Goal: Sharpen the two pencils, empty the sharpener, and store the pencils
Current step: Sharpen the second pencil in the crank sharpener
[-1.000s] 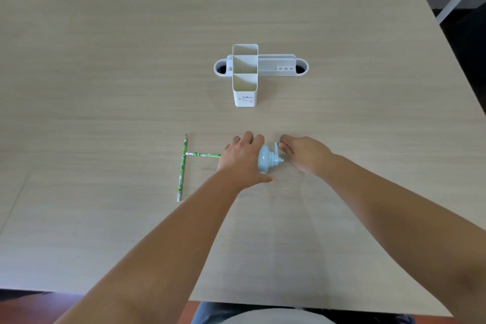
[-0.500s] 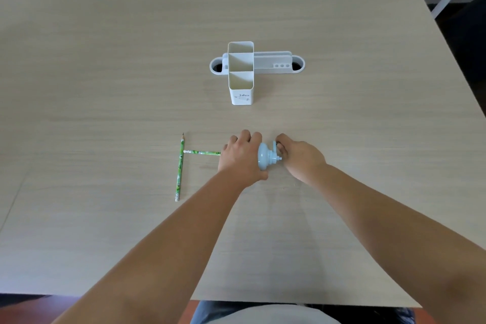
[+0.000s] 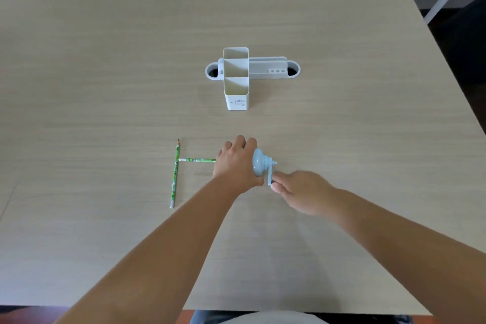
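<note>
A light blue crank sharpener (image 3: pixel 261 165) lies on the wooden table (image 3: pixel 105 60), and my left hand (image 3: pixel 236 163) grips its body. One green pencil (image 3: pixel 197 159) sticks out sideways to the left from under that hand; its tip is hidden. My right hand (image 3: pixel 302 191) pinches the sharpener's crank handle (image 3: pixel 270 179), which points down toward me. A second green pencil (image 3: pixel 175 173) lies loose on the table, tip pointing away from me, its side touching the end of the first pencil.
A white pencil holder (image 3: pixel 236 79) with several open compartments stands upright beyond the hands. Behind it a white cable tray (image 3: pixel 265 69) is set into the table. The table's near edge runs close below my forearms.
My right hand has swung the crank from the far side of the sharpener round to the near side. My left hand and both pencils stayed in place.
</note>
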Demonstrator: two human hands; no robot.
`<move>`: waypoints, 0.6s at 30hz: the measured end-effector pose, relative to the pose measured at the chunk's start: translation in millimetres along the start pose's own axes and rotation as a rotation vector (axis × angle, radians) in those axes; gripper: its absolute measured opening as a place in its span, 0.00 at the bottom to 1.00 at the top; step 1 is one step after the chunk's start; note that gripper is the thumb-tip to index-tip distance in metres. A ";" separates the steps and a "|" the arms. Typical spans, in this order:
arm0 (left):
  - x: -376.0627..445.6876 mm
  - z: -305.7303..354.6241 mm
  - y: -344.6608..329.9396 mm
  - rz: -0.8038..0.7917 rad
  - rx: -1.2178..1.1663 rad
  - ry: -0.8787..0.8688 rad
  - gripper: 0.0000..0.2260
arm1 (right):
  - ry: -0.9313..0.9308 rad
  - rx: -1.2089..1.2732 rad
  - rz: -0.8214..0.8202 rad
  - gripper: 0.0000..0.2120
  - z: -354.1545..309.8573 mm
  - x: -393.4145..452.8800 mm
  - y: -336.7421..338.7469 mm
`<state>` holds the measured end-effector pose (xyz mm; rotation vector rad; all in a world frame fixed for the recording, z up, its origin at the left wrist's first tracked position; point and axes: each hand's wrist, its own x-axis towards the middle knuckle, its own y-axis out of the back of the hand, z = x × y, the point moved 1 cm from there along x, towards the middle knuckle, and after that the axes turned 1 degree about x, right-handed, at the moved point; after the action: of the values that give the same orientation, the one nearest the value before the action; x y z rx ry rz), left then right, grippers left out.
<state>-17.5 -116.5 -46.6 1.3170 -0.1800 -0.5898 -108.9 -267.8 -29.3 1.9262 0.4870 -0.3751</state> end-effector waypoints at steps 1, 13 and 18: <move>-0.2 0.8 0.1 -0.002 0.010 -0.005 0.29 | 0.026 0.003 0.049 0.13 1.7 0.7 12.2; -1.2 1.1 -2.4 0.043 -0.042 0.034 0.29 | -0.089 -0.127 -0.133 0.12 4.9 26.7 -2.6; 0.3 0.6 -2.7 0.031 -0.017 0.013 0.30 | 0.072 -0.118 0.070 0.14 1.9 7.5 40.0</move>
<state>-18.4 -117.5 -49.0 1.2998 -0.1838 -0.5554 -82.6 -282.4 -1.8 1.8411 0.4768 -0.2277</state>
